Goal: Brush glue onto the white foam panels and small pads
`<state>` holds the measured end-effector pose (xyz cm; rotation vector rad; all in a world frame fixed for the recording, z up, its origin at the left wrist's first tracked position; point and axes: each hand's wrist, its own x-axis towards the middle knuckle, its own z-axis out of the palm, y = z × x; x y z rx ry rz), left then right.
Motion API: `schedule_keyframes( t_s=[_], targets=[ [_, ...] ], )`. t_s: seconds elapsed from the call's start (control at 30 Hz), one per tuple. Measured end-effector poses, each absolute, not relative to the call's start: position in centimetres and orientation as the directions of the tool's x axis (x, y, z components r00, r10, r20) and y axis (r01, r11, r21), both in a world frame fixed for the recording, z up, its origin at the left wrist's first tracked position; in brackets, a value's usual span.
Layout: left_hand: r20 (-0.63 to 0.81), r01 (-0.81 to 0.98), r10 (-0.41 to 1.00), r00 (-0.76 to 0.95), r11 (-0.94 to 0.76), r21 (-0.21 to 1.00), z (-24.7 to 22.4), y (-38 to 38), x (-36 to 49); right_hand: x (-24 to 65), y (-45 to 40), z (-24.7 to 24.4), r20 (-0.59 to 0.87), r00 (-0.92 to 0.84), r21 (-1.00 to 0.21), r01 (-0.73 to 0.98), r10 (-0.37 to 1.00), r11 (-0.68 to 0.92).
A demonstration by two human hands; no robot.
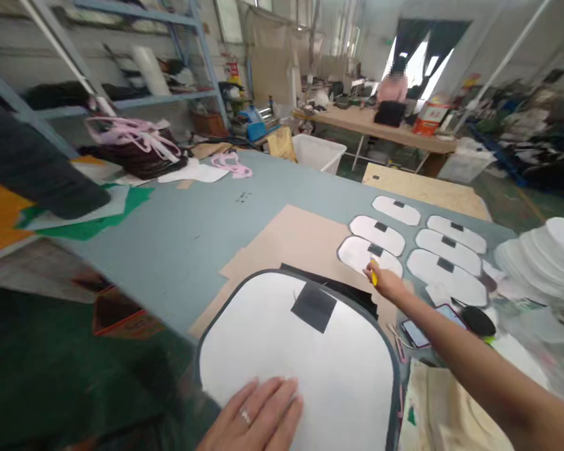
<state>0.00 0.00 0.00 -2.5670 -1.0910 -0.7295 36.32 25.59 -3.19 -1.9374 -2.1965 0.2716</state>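
A large white rounded panel (343, 369) with a dark edge lies at the near side of the table, a black square patch (314, 306) near its top. My left hand (258, 416), with a ring, rests flat on this panel, fingers stretched out. Farther right, my right hand (383, 279) grips a yellow tool (374, 274), whose tip is too small to make out. It is over the near edge of a smaller white panel (357, 254) with a black patch. Brown sheets (291, 241) and black pieces (357, 296) lie beyond the large panel.
More white panels (446, 279) lie at the right, beside a stack of white pieces (540, 263). A phone (420, 332) and a black disc (478, 321) sit under my right forearm's far side. A dark roll (37, 163) stands left; a person (392, 91) is behind a far table.
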Motion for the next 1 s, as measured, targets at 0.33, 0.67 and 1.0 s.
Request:
schedule_keyframes(
  t_s=[0.33,0.67,1.0],
  targets=[
    [0.232,0.736,0.723,0.651,-0.676,0.039,3.3,-1.3,-0.1,19.9,21.5,14.3,0.231,-0.409,-0.681,0.581,0.883,0.447],
    [0.295,0.704,0.679,0.672,-0.709,0.029,3.5,-1.4,-1.8,2.3,14.5,11.3,-0.256,-0.900,-0.730,0.419,0.352,0.539],
    [0.377,0.714,0.652,0.658,-0.700,-0.035,1.6,-0.3,-1.2,1.2,14.4,12.1,-0.268,-0.922,-0.707,0.386,0.281,0.593]
  ],
)
